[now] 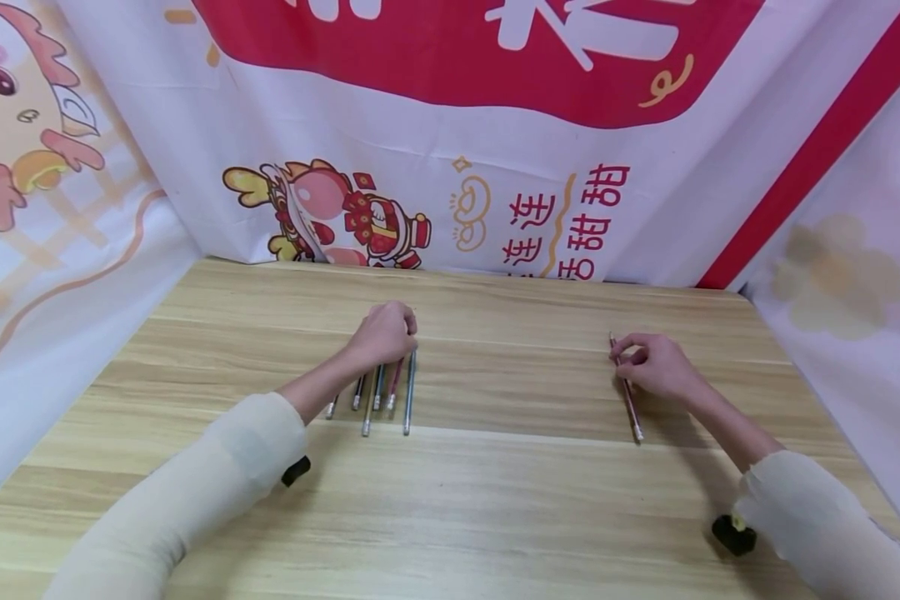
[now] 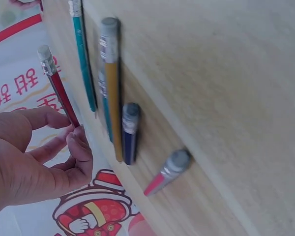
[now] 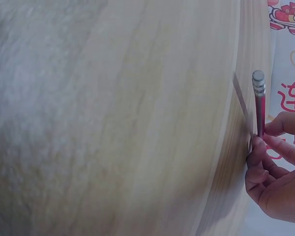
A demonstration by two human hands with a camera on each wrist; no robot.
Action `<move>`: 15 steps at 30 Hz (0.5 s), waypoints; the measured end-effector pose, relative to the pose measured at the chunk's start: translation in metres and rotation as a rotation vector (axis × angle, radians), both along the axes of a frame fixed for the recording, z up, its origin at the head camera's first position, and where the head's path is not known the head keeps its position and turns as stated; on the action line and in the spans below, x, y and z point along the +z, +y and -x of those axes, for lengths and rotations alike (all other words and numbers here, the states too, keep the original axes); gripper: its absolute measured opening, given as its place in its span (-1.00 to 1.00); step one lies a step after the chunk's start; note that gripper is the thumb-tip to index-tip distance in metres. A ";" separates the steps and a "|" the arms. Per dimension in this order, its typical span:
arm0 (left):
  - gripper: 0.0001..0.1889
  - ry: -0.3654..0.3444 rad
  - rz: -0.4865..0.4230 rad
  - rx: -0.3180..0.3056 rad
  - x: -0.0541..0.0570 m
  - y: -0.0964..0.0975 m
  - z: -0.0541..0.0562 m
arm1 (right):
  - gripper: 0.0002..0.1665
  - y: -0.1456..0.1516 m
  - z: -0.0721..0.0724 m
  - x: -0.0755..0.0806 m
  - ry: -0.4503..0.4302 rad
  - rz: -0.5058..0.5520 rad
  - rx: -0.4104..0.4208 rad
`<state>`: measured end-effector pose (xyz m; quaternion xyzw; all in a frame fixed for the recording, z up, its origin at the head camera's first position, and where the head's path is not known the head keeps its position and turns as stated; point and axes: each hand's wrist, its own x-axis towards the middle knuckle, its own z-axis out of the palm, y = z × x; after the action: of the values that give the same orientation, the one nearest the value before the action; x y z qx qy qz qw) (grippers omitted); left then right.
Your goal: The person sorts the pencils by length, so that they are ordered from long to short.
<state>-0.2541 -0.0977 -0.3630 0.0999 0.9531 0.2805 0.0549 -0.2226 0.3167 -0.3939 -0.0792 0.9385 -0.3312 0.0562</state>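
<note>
My left hand (image 1: 384, 333) is over a group of pencils at the middle left of the table. Its fingertips pinch a red pencil (image 2: 62, 96), whose eraser end tilts up off the table in the left wrist view. Beside it lie a teal pencil (image 1: 410, 393), a yellow pencil (image 2: 113, 93), a dark blue pencil (image 2: 130, 135) and a pinkish-red one (image 2: 160, 180). Over on the right, my right hand (image 1: 658, 365) pinches another red pencil (image 1: 631, 407) between thumb and fingers. That pencil's eraser end points toward me, raised in the right wrist view.
The wood-grain table (image 1: 480, 508) spreads under both hands. A printed white and red cloth (image 1: 450, 125) hangs along the back edge, with more cloth at both sides. Dark small pieces (image 1: 733, 535) show below the sleeves, one at each forearm.
</note>
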 end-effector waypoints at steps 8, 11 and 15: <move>-0.91 0.018 -0.077 -0.038 0.002 0.014 -0.001 | -0.71 -0.009 0.000 0.001 -0.021 0.017 0.013; -0.91 0.007 -0.096 -0.045 0.002 0.021 -0.002 | -0.72 -0.012 0.000 0.000 0.002 0.039 0.029; -0.89 -0.011 -0.113 -0.049 0.001 0.030 -0.004 | -0.72 -0.014 0.001 -0.001 0.012 0.054 0.044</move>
<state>-0.2499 -0.0673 -0.3616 0.1246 0.9326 0.3331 0.0615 -0.2233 0.3023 -0.3953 -0.1035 0.9277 -0.3544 0.0557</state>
